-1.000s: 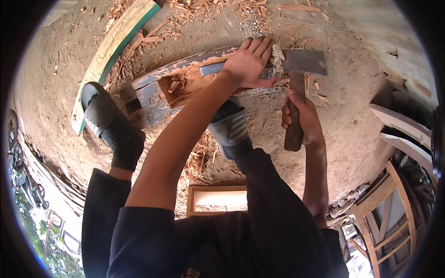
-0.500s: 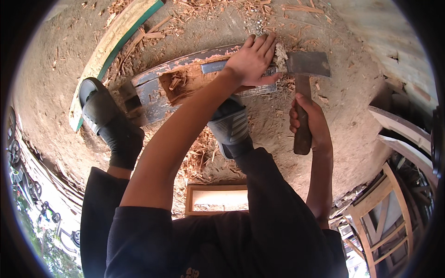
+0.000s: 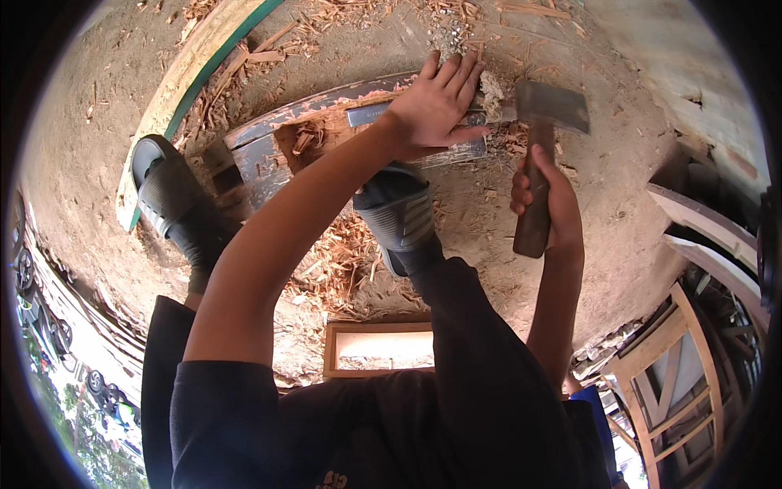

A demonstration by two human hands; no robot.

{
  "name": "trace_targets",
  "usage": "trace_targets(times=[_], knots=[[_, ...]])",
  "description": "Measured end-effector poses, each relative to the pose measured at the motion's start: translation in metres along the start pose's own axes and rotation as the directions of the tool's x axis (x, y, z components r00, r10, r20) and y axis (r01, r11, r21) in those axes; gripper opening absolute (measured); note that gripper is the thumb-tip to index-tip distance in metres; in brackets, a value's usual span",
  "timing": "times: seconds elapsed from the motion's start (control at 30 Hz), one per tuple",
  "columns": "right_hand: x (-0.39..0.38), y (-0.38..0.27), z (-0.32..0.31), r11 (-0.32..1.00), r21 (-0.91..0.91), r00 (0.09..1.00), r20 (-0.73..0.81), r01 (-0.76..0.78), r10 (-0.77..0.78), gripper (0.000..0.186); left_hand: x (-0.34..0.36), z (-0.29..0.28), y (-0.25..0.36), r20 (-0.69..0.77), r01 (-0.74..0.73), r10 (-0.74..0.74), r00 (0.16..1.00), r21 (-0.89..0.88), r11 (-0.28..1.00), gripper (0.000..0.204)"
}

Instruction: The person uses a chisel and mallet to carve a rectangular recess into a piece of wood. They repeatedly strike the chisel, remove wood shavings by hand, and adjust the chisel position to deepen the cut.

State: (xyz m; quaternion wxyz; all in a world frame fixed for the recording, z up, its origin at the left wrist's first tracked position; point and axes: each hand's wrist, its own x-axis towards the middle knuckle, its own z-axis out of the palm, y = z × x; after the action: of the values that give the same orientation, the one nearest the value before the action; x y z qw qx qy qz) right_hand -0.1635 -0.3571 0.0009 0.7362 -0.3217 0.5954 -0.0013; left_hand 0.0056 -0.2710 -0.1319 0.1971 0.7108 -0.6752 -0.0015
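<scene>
My left hand (image 3: 436,106) is closed over a chisel lying along a weathered grey timber (image 3: 269,167), fingers reaching toward the timber's far edge. The flat metal blade (image 3: 366,115) shows left of the hand. Between the index finger and thumb juts the chisel's frayed, pale end (image 3: 491,96). My right hand (image 3: 547,191) grips the thick wooden handle of a hatchet (image 3: 554,106). Its broad grey head is just right of the frayed end. A rectangular hollow (image 3: 301,147) with chips inside is cut into the timber. My palm hides the middle of the chisel.
My sandalled feet (image 3: 167,187) brace at the timber's near side. A curved, green-edged plank (image 3: 183,90) lies at far left. Wood shavings (image 3: 338,261) litter the dirt floor. A wooden frame (image 3: 330,350) lies near me; chair-like frames (image 3: 660,379) and boards stand at right.
The hatchet head has moved up and right, leaving a gap from the frayed chisel end. My left hand stays over the chisel. A blue patch now shows beside my right arm.
</scene>
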Motion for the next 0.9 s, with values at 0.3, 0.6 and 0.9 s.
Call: trace_targets(times=[0.3, 0.6, 0.9], knots=[[-0.002, 0.004, -0.005, 0.978, -0.2, 0.997, 0.042, -0.062, 0.072, 0.029, -0.008, -0.005, -0.004, -0.016, 0.016, -0.016, 1.0, 0.026, 1.0, 0.08], [0.017, 0.004, 0.01, 0.979, 0.081, 0.966, -0.195, 0.185, -0.167, 0.024, -0.005, -0.009, -0.002, 0.033, 0.025, -0.026, 0.999, 0.024, 0.999, 0.078], [-0.003, 0.008, 0.011, 0.994, -0.102, 0.999, 0.008, -0.042, 0.043, 0.027, -0.017, -0.005, -0.011, -0.012, 0.045, -0.044, 0.999, 0.049, 0.998, 0.078]])
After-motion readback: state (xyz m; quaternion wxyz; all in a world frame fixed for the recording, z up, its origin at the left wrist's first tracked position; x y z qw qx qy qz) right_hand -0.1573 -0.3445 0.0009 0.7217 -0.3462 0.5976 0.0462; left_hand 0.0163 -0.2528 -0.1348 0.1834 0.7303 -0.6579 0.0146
